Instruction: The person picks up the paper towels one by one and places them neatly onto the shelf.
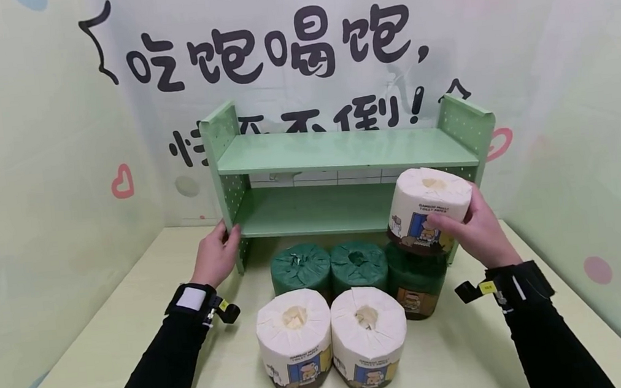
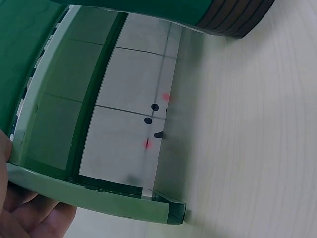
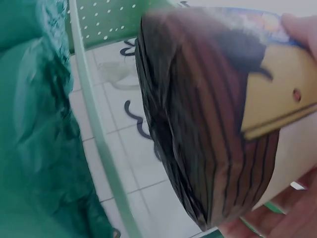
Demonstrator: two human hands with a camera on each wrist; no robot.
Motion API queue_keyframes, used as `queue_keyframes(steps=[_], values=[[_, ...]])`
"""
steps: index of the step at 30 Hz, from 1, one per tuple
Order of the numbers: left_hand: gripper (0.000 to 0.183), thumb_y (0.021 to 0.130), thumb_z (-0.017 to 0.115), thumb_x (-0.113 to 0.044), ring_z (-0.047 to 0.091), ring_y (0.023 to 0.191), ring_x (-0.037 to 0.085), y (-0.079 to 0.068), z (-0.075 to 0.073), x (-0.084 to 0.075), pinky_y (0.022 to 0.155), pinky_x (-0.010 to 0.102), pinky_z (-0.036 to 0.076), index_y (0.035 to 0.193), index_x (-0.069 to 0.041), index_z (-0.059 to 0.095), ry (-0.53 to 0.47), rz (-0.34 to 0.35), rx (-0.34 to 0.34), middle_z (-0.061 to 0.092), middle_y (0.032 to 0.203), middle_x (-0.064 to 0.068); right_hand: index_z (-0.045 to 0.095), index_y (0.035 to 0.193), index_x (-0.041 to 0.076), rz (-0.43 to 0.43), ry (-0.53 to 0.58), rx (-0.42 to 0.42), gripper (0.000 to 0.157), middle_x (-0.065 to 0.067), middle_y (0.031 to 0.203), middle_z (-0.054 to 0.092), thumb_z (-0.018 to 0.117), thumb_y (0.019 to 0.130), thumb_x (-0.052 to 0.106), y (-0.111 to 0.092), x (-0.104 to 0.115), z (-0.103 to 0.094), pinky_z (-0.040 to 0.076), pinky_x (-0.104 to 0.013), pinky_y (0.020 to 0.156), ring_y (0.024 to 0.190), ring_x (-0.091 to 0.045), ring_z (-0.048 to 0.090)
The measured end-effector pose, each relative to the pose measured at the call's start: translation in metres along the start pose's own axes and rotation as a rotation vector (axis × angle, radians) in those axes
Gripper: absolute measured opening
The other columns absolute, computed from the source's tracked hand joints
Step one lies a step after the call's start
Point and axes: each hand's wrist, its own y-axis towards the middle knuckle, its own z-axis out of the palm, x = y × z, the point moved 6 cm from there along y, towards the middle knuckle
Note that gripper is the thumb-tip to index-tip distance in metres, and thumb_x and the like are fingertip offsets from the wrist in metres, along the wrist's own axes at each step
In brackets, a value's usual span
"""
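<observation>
My right hand [image 1: 477,232] grips a white-topped wrapped toilet paper roll [image 1: 428,205], thumb on its printed front. The roll is raised in front of the lower shelf's right end, above a green roll [image 1: 419,280]. In the right wrist view its dark brown striped base [image 3: 198,119] shows. At the left, my left hand [image 1: 217,251] holds the side panel of a green two-tier shelf rack [image 1: 312,209]. The left wrist view shows fingers [image 2: 47,215] behind that panel's edge [image 2: 99,201].
Two more green rolls [image 1: 301,269] stand in a row below the lower shelf. Two white rolls [image 1: 296,343] stand side by side in front of them. Everything rests on a pale table [image 1: 447,367]. A printed fabric backdrop [image 1: 271,0] rises behind the rack and along both sides.
</observation>
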Motion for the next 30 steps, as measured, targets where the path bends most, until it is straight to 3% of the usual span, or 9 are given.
queue_keyframes(steps=[7, 15, 19, 26, 30], values=[[0.036, 0.108, 0.046, -0.03, 0.062, 0.094, 0.03, -0.002, 0.0, -0.001, 0.071, 0.048, 0.054, 0.126, -0.003, 0.058, 0.006, 0.002, 0.005, 0.065, 0.114, 0.024, 0.017, 0.151, 0.017, 0.061, -0.112, -0.082, 0.087, -0.005, 0.132, 0.045, 0.077, 0.089, 0.032, 0.007, -0.025, 0.0, 0.051, -0.027, 0.081, 0.111, -0.019, 0.051], [0.039, 0.107, 0.046, -0.032, 0.062, 0.099, 0.031, -0.001, 0.002, 0.003, 0.075, 0.051, 0.056, 0.131, -0.004, 0.057, -0.018, 0.001, 0.007, 0.063, 0.119, 0.024, 0.006, 0.145, 0.011, 0.133, -0.108, -0.125, 0.096, -0.015, 0.137, 0.039, 0.076, 0.087, 0.043, 0.013, -0.037, 0.003, 0.047, -0.049, 0.095, 0.116, -0.025, 0.049], [0.039, 0.107, 0.045, -0.033, 0.061, 0.105, 0.032, 0.001, 0.002, 0.004, 0.077, 0.052, 0.056, 0.131, -0.004, 0.057, -0.013, 0.01, 0.003, 0.062, 0.121, 0.024, 0.011, 0.149, 0.008, 0.121, -0.178, -0.143, 0.098, -0.016, 0.133, 0.04, 0.075, 0.087, 0.048, 0.013, -0.033, 0.001, 0.048, -0.051, 0.091, 0.112, -0.026, 0.049], [0.036, 0.108, 0.045, -0.032, 0.062, 0.082, 0.027, 0.0, 0.0, 0.001, 0.064, 0.044, 0.054, 0.125, -0.003, 0.059, 0.006, 0.005, -0.005, 0.067, 0.108, 0.021, 0.029, 0.15, 0.006, 0.095, -0.364, -0.205, 0.094, -0.021, 0.126, 0.032, 0.071, 0.085, 0.059, 0.013, -0.029, -0.002, 0.05, -0.048, 0.081, 0.106, -0.031, 0.044], [0.036, 0.108, 0.045, -0.031, 0.063, 0.088, 0.028, 0.0, -0.001, -0.001, 0.067, 0.046, 0.055, 0.127, -0.003, 0.059, 0.003, 0.002, -0.002, 0.066, 0.113, 0.023, 0.035, 0.146, 0.003, 0.116, -0.443, -0.218, 0.094, -0.024, 0.123, 0.032, 0.069, 0.083, 0.064, 0.011, -0.028, -0.004, 0.047, -0.049, 0.079, 0.105, -0.035, 0.039]])
